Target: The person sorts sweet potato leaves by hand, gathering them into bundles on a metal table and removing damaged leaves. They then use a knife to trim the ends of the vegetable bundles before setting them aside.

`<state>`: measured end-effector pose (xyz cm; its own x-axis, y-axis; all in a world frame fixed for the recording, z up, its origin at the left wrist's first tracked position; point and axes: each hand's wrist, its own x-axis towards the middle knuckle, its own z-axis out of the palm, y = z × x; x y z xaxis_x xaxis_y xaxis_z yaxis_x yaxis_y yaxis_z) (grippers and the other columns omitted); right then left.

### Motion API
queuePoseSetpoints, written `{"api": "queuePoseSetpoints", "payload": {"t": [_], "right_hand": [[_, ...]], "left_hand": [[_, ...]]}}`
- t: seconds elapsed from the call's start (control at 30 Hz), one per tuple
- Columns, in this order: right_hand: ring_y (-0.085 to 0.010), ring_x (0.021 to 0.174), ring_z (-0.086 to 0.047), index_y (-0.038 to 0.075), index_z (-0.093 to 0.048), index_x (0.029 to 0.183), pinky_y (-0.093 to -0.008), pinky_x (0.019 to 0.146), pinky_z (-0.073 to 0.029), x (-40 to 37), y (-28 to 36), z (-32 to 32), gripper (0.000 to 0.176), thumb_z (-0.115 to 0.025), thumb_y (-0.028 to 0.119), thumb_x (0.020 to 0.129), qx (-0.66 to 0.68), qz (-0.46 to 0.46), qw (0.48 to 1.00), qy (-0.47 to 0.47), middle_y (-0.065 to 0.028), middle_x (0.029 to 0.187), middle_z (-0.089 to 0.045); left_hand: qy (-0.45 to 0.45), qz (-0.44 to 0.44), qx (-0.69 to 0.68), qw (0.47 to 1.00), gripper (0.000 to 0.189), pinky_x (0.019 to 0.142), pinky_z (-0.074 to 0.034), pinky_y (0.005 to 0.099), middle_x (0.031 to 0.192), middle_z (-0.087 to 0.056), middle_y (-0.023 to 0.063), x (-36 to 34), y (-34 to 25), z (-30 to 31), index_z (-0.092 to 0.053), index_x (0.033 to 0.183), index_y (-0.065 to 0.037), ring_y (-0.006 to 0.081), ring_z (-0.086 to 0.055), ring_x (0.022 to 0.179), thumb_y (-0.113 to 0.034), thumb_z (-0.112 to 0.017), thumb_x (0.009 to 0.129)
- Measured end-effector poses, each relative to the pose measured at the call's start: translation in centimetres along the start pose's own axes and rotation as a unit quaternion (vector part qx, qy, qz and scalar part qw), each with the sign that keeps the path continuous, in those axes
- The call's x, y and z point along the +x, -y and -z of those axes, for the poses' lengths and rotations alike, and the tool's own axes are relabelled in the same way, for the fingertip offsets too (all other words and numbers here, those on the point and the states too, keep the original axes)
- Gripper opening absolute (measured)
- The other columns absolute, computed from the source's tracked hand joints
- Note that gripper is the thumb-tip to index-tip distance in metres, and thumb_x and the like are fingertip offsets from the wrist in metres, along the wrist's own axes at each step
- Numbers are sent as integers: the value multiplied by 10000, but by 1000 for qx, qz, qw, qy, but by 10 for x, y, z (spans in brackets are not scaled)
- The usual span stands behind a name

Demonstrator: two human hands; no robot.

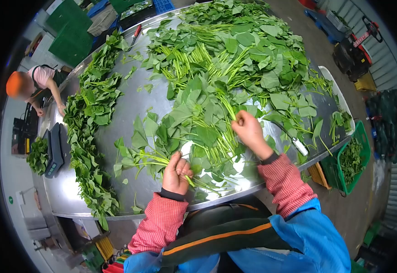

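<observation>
My left hand (177,174) is closed around a small bunch of leafy green stems (150,157), near the front edge of the metal table (137,95). The leaves point left and the stem ends stick out at the right. My right hand (247,129) pinches the stems of a few greens (226,103) at the near side of the large pile (216,54). Loose stems and leaves lie between the two hands. Along the left side runs a long row of bunched greens (91,136).
A co-worker (43,79) in an orange cap stands at the far left, near a scale (54,152). A red-handled tool (137,32) lies at the back. A white object with a cable (300,146) lies at the right, near a green crate (342,186).
</observation>
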<state>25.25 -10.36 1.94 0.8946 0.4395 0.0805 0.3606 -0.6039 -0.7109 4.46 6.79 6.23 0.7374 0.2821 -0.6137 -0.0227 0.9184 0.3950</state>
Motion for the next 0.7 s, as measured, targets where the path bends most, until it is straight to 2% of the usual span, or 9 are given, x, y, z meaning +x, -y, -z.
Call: {"api": "queuePoseSetpoints", "payload": {"t": [0.1,0.13,0.17,0.23,0.33,0.43,0.47,0.6,0.7], "right_hand": [[-281,554,-559,59,-540,809,-345,510,-440,-10,26,37,229,-663,250,789,149,-30,988,24,-97,645,-570],[-286,556,-564,60,-526,845,-352,502,-440,-20,38,41,232,-660,243,796,67,-3,998,15,-90,644,-573],[-281,566,-577,56,-512,874,-370,507,-446,-31,56,45,238,-663,218,789,38,-15,999,24,-86,643,-574],[-288,597,-595,54,-502,877,-392,525,-458,-50,64,28,244,-661,213,783,-72,131,988,-36,-91,648,-572],[-291,613,-600,63,-527,926,-398,536,-463,-74,79,7,247,-660,208,776,-48,262,964,-7,-103,644,-558],[-270,602,-595,44,-548,995,-366,526,-456,-87,90,16,294,-660,221,789,94,149,980,96,-104,656,-571],[-222,571,-570,15,-588,970,-330,504,-427,-89,85,17,278,-658,226,802,157,-3,969,191,-90,666,-577],[-121,561,-522,3,-618,795,-286,494,-387,-83,71,2,165,-622,163,836,295,-92,898,314,-54,661,-562],[-90,546,-504,-2,-605,821,-267,475,-379,-88,74,-6,142,-601,134,860,243,0,942,233,-35,672,-563]], "left_hand": [[32,-29,87,995,178,478,-313,209,555,-313,-73,-4,8,-14,-545,939,-97,58,-305,500,-273,-520,945],[32,-34,154,987,195,483,-313,206,610,-355,-65,-5,13,-22,-552,967,-92,47,-320,519,-284,-529,943],[51,-16,146,988,211,475,-318,196,706,-436,-44,-2,18,-24,-564,1052,-82,38,-338,532,-257,-551,934],[52,-33,173,983,265,480,-309,195,738,-461,-65,0,28,-39,-567,1130,-57,31,-359,543,-213,-584,916],[39,-22,191,981,283,473,-298,186,763,-481,-70,6,38,-38,-575,1138,-52,23,-365,549,-169,-628,886],[35,-12,173,984,270,478,-302,178,786,-507,-73,14,34,-15,-593,1119,-60,18,-381,578,-182,-635,881],[26,-10,162,986,266,480,-304,175,797,-520,-73,13,33,-11,-598,1114,-64,17,-387,591,-189,-635,882],[21,7,185,983,260,521,-389,170,926,-592,-28,3,30,-10,-577,1150,-86,32,-457,691,-212,-569,923],[-8,7,182,983,251,585,-436,211,966,-600,-5,-3,29,-15,-573,1128,-82,60,-512,741,-226,-570,923]]}}
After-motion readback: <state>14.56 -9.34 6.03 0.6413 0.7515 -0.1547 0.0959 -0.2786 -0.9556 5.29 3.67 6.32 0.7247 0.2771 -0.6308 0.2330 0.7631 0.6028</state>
